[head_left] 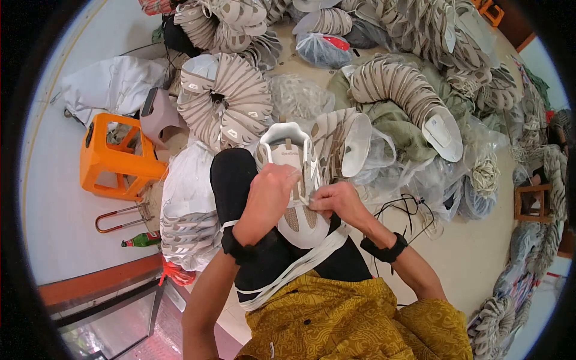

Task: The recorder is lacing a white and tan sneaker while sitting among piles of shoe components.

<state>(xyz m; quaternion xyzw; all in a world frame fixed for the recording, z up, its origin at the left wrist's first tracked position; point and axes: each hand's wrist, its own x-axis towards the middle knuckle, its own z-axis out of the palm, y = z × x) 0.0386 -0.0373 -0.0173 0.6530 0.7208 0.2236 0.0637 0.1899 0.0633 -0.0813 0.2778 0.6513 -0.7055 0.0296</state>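
A beige and white shoe upper (303, 231) rests on my black-trousered lap, its toe toward me and its collar pointing away. My left hand (267, 195) is closed over the left side of the upper beside the tongue (287, 157); what its fingers hold is hidden. On the other side, my right hand (336, 201) pinches a whitish shoelace at the lowest eyelets, just above the toe. A bundle of loose white laces (306, 264) lies across my thighs.
Stacked shoe uppers (225, 99) lie just beyond my knees, with a curved row of uppers (396, 84) farther right. An orange stool (117, 159) and a green bottle (142, 239) are at the left. Black cables (411, 207) lie on the floor to the right.
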